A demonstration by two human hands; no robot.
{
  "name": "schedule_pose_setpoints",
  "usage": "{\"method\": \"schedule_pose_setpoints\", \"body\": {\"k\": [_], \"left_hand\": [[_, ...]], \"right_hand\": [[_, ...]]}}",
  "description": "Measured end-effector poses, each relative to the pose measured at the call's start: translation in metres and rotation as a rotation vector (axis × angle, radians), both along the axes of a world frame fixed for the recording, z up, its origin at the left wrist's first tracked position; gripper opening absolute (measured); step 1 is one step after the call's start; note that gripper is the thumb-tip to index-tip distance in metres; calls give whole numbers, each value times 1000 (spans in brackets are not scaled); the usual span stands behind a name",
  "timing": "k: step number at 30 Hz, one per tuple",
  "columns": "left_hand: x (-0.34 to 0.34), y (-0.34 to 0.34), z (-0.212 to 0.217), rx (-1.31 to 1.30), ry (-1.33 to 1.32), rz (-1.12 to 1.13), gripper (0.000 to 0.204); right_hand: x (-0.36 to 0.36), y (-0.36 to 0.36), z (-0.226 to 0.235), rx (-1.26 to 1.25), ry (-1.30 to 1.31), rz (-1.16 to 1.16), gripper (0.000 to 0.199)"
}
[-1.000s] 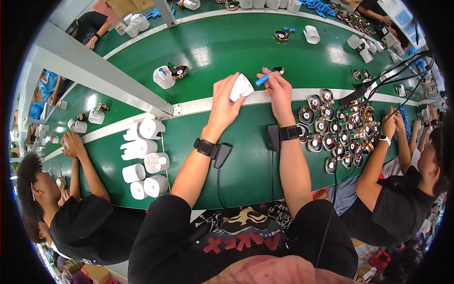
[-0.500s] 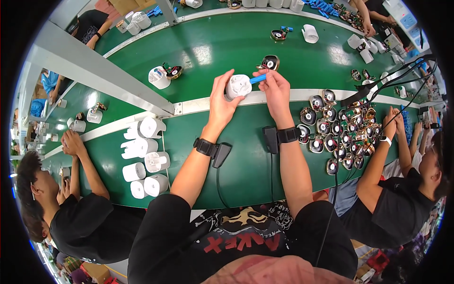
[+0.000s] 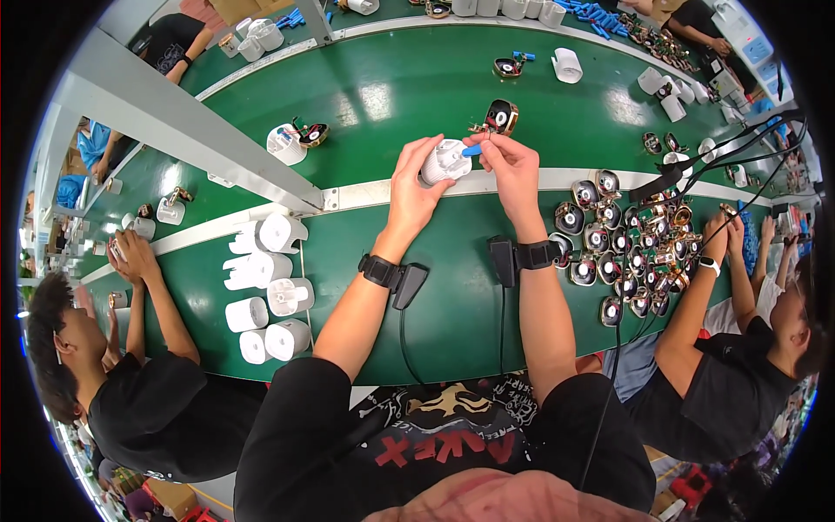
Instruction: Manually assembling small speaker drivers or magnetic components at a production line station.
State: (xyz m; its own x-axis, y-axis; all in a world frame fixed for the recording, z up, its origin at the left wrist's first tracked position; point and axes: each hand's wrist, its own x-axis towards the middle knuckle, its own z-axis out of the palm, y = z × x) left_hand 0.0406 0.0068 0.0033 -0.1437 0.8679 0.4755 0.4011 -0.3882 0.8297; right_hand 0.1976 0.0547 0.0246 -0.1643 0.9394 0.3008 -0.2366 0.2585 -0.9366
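White housing (image 3: 444, 165) grasped in left hand (image 3: 410, 187), blue cell (image 3: 471, 150) pinched in right hand (image 3: 515, 171). Avoid tilting: risk of scraping the cell.

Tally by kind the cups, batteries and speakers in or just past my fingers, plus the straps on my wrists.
White cup, in the left hand: 1
Blue battery, in the right hand: 1
Speaker, just past the right hand: 1
Black wrist straps: 2
Total: 5
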Motion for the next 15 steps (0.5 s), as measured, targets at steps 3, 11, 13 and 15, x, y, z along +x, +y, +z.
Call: {"method": "schedule_pose_setpoints", "body": {"k": [3, 11, 13, 15], "left_hand": [[-1, 0, 0, 16, 25, 16, 68], [-1, 0, 1, 41, 80, 13, 67], [-1, 0, 1, 27, 53, -7, 67], [0, -1, 2, 23, 41, 2, 67]], "right_hand": [[2, -1, 6, -30, -14, -12, 22], [12, -1, 16, -141, -172, -98, 20], [14, -2, 18, -147, -298, -126, 20], [11, -3, 18, -139, -247, -130, 20]]}}
